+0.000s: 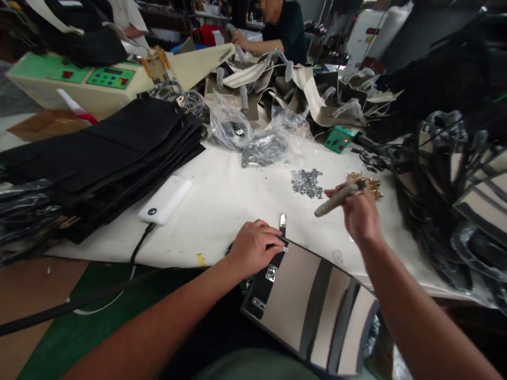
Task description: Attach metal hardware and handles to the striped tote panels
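Note:
My left hand (pixel 255 247) is closed at the upper left corner of a beige-and-black panel (pixel 295 287), its fingertips by a small metal piece on the dark edge strip. A square metal fitting (pixel 271 273) and a rounded one (pixel 259 303) sit on that same strip. Just past my fingertips lies a narrow metal plate (pixel 282 222). My right hand (pixel 360 211) is raised over the table, wrapped round a tapered olive-grey tool (pixel 336 200) with a dark end; its kind is unclear. Near that hand are a heap of gold-coloured small parts (pixel 370 184) and silver metal pieces (pixel 307 183).
Black panels (pixel 119 142) are stacked on the left beside a white power bank (pixel 166 199) with a cable. Clear plastic bags (pixel 269 145) and a green box (pixel 339 139) lie farther back. Bag parts (pixel 485 203) crowd the right. Another person (pixel 291 31) works across the table.

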A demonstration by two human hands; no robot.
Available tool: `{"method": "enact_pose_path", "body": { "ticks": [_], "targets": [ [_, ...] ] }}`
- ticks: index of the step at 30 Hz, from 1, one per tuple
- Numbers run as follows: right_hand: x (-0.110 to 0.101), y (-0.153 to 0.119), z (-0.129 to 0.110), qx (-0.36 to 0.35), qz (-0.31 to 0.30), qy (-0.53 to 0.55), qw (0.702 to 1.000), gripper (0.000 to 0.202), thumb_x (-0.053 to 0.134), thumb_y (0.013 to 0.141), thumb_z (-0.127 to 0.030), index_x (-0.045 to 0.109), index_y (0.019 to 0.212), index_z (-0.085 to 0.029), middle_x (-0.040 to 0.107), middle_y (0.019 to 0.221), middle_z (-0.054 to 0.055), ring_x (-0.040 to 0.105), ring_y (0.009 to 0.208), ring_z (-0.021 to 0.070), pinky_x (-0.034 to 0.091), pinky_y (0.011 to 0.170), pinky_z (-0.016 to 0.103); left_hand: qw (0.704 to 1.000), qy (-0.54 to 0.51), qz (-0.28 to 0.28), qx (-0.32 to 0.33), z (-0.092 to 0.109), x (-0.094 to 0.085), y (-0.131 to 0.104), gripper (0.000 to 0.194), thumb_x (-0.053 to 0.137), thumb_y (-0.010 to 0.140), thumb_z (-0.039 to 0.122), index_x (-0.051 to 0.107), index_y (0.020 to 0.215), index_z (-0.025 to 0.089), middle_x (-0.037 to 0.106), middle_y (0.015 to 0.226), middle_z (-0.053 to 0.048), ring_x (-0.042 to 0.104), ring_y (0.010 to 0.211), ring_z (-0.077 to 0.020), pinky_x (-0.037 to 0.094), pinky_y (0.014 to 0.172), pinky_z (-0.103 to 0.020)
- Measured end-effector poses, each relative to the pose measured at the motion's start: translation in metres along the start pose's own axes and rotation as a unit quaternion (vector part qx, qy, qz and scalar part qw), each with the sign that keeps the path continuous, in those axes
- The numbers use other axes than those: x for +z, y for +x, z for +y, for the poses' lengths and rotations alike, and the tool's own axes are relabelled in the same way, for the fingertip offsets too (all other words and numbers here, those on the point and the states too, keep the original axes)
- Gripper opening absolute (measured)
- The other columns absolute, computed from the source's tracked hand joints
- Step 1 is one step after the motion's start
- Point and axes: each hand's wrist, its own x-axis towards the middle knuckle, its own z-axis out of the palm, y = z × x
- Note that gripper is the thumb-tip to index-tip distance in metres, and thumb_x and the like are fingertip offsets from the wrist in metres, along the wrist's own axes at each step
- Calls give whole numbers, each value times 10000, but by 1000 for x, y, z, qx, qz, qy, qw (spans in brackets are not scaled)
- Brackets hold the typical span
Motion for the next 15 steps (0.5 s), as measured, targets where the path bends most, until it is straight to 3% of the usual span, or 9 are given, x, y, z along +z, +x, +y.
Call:
{"method": "enact_pose_path", "body": {
  "ticks": [2, 4, 6, 10, 15],
  "targets": [
    [22, -50, -16, 81, 32, 216, 972, 254, 526, 696, -213, 584, 943, -233, 602, 912, 1, 669, 892, 209, 538, 907, 438, 1000, 5, 2, 8, 0, 1, 0, 82, 783, 873, 268, 818, 928, 317, 787, 1128, 26, 646, 1056, -228, 451, 898, -416],
    [42, -87, -28, 135, 64, 335, 930, 239, 576, 661, -194, 577, 898, -227, 571, 866, -18, 623, 774, 153, 549, 791, 357, 1000, 13, 4, 19, 1, 1, 0, 84, 780, 876, 268, 817, 932, 319, 790, 1111, 25, 648, 1050, -226, 454, 895, -408],
    [58, -107, -36, 156, 105, 395, 899, 115, 622, 713, -234, 534, 785, -216, 503, 740, -46, 525, 607, 106, 490, 616, 274, 999, 21, 8, 29, 1, 1, 0, 74, 778, 879, 270, 817, 922, 315, 792, 1095, 22, 651, 1047, -227, 454, 899, -406],
    [73, -113, -41, 153, 150, 418, 883, 365, 639, 840, -351, 382, 624, -208, 346, 579, -81, 352, 442, 76, 343, 462, 243, 999, 30, 11, 32, 0, 3, -1, 68, 775, 880, 264, 816, 914, 307, 793, 1095, 27, 651, 1050, -226, 452, 891, -398],
    [81, -112, -39, 130, 141, 409, 892, 369, 630, 829, -357, 372, 613, -208, 351, 568, -79, 351, 431, 75, 321, 447, 244, 999, 24, -2, 34, -1, 2, -2, 90, 746, 906, 279, 815, 953, 314, 787, 1123, 43, 644, 1065, -222, 445, 906, -387]
  ]
}}
